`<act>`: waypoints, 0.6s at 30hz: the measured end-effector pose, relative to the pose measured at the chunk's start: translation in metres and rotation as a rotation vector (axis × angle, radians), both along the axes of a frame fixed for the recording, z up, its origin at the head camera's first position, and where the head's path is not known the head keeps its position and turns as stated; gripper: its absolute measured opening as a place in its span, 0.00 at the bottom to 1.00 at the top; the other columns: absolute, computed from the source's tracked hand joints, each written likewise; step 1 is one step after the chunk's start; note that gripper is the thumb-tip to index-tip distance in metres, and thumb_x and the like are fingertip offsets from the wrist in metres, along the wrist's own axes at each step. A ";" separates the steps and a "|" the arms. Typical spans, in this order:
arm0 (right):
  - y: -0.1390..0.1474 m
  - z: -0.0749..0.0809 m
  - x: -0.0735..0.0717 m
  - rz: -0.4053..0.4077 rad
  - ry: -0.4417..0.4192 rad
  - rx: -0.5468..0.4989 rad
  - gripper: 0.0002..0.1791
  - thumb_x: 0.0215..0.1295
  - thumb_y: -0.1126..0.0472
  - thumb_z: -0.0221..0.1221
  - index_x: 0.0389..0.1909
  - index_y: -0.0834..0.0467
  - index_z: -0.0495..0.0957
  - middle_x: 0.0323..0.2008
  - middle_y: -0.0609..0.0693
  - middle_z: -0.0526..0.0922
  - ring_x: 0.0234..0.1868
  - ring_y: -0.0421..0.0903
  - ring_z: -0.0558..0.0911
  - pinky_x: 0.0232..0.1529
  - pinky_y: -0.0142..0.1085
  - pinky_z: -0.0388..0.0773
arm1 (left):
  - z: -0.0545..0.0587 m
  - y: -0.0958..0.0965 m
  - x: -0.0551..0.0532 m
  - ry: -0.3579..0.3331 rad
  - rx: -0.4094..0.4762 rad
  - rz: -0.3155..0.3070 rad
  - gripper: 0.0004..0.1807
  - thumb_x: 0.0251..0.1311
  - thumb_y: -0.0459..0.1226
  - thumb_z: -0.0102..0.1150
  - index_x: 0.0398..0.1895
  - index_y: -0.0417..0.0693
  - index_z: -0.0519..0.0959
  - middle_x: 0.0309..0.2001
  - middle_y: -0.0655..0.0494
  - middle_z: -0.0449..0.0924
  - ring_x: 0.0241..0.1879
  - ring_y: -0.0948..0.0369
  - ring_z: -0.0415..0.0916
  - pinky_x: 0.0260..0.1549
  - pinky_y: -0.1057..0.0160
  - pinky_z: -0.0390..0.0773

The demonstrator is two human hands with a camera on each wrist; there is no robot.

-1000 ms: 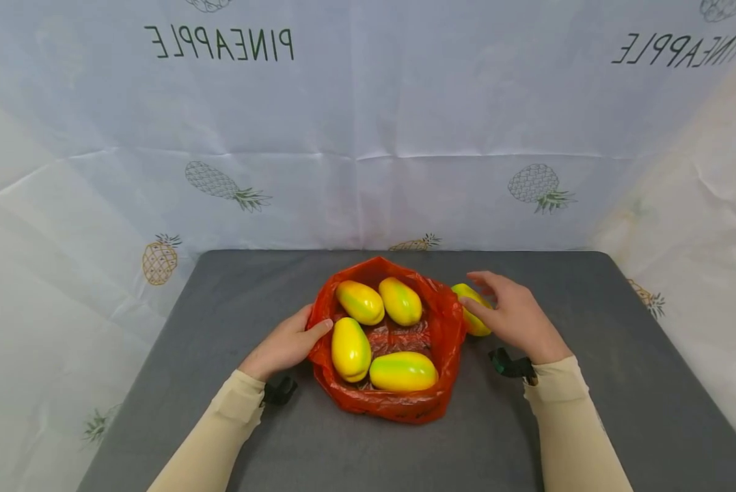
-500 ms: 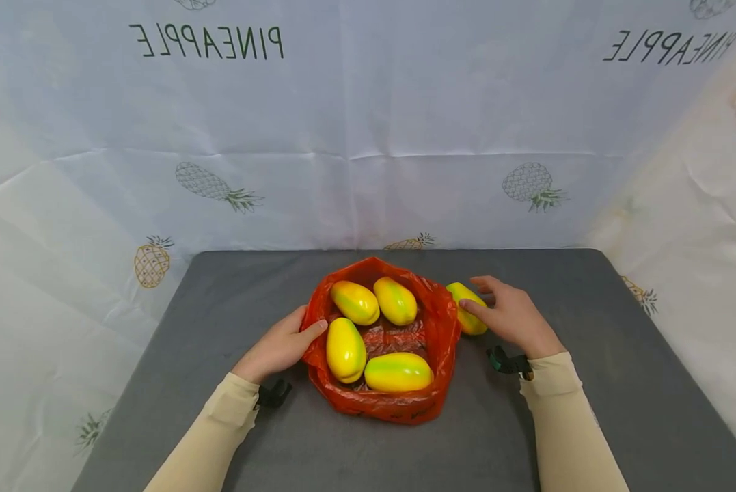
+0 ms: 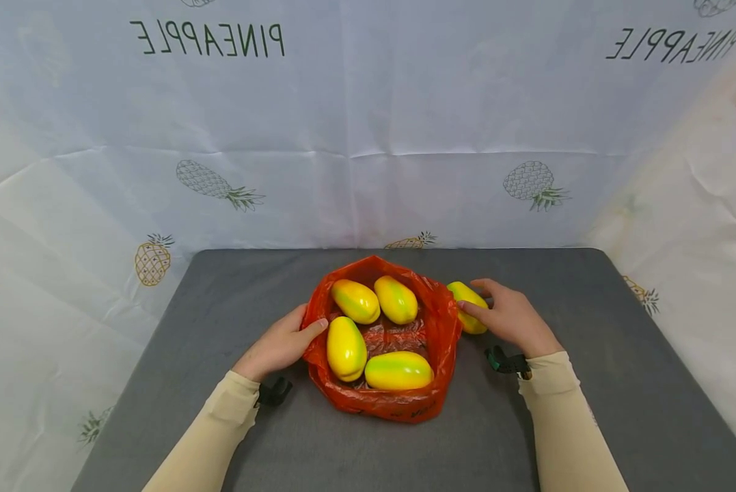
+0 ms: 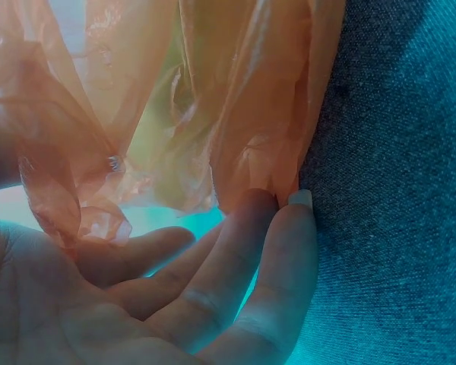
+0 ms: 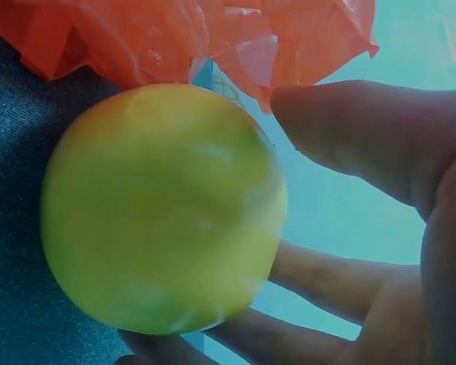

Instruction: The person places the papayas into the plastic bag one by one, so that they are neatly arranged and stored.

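A red plastic bag [image 3: 383, 407] stands on the table with its mouth spread wide. Several glossy yellow-green papayas [image 3: 398, 371] lie inside it. My left hand [image 3: 278, 345] grips the bag's left rim, thumb over the inside and fingers outside; its fingers [image 4: 235, 266] show against the thin plastic in the left wrist view. One more papaya [image 3: 472, 318] lies outside, against the bag's right side. Around it spreads my right hand [image 3: 512, 318], thumb on the bag side and fingers along the far side. In the right wrist view a narrow gap shows between thumb and papaya [image 5: 163, 209].
The grey table [image 3: 595, 410] extends to both sides of the bag and in front of it. A pale cloth [image 3: 361, 102] printed with pineapples hangs behind the table and along its sides. A dark strap [image 3: 508, 361] sits at the right wrist.
The right thumb and fingers have come slightly closer round the loose papaya. My left hand keeps its hold on the bag. The whole head view has shifted a little.
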State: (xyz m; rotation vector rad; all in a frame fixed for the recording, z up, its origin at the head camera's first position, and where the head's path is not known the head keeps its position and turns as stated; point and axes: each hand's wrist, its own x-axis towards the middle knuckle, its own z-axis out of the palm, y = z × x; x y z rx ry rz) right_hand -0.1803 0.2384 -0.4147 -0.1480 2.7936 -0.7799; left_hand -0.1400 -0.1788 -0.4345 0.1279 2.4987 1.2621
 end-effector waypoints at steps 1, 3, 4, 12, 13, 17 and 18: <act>0.000 -0.001 0.000 0.002 -0.003 0.006 0.44 0.77 0.35 0.59 0.79 0.63 0.66 0.70 0.70 0.78 0.63 0.67 0.82 0.62 0.62 0.83 | 0.000 0.000 0.000 -0.002 0.001 0.005 0.34 0.82 0.50 0.55 0.81 0.43 0.64 0.59 0.46 0.83 0.49 0.58 0.84 0.61 0.46 0.85; 0.000 -0.002 0.000 0.005 -0.009 0.016 0.44 0.77 0.36 0.60 0.79 0.63 0.67 0.69 0.69 0.78 0.61 0.65 0.81 0.62 0.63 0.82 | -0.002 0.001 0.000 0.000 0.003 0.007 0.33 0.82 0.50 0.55 0.81 0.44 0.65 0.59 0.47 0.83 0.48 0.58 0.84 0.60 0.47 0.85; 0.000 -0.003 -0.001 0.007 -0.012 0.018 0.44 0.77 0.36 0.60 0.79 0.63 0.66 0.69 0.69 0.78 0.60 0.65 0.81 0.62 0.63 0.82 | -0.003 0.000 0.000 0.005 0.005 0.002 0.34 0.82 0.50 0.55 0.81 0.43 0.65 0.58 0.46 0.83 0.48 0.58 0.84 0.60 0.47 0.85; -0.001 -0.004 -0.001 0.001 -0.022 0.030 0.44 0.76 0.37 0.61 0.79 0.64 0.66 0.69 0.70 0.78 0.58 0.64 0.81 0.61 0.63 0.82 | -0.004 0.002 0.001 0.010 0.021 0.008 0.34 0.81 0.50 0.56 0.82 0.45 0.64 0.61 0.47 0.83 0.51 0.57 0.85 0.63 0.45 0.84; -0.001 -0.004 -0.001 0.001 -0.018 0.031 0.44 0.76 0.37 0.61 0.79 0.64 0.66 0.69 0.70 0.78 0.58 0.64 0.81 0.61 0.63 0.82 | -0.004 0.002 0.001 0.010 0.022 0.007 0.34 0.81 0.50 0.56 0.82 0.45 0.64 0.61 0.47 0.83 0.51 0.58 0.85 0.63 0.45 0.84; 0.001 -0.003 -0.001 -0.002 0.004 0.027 0.44 0.76 0.37 0.61 0.79 0.64 0.66 0.68 0.69 0.79 0.56 0.63 0.82 0.59 0.62 0.83 | -0.004 0.002 0.001 0.007 0.024 0.006 0.34 0.81 0.50 0.56 0.82 0.45 0.64 0.61 0.47 0.83 0.50 0.58 0.85 0.63 0.45 0.84; 0.002 -0.002 0.000 -0.005 0.010 0.023 0.44 0.75 0.36 0.61 0.79 0.63 0.66 0.68 0.69 0.79 0.57 0.63 0.81 0.59 0.62 0.83 | -0.004 0.002 0.001 0.005 0.024 0.007 0.34 0.82 0.50 0.56 0.82 0.45 0.64 0.61 0.47 0.83 0.51 0.58 0.85 0.63 0.45 0.84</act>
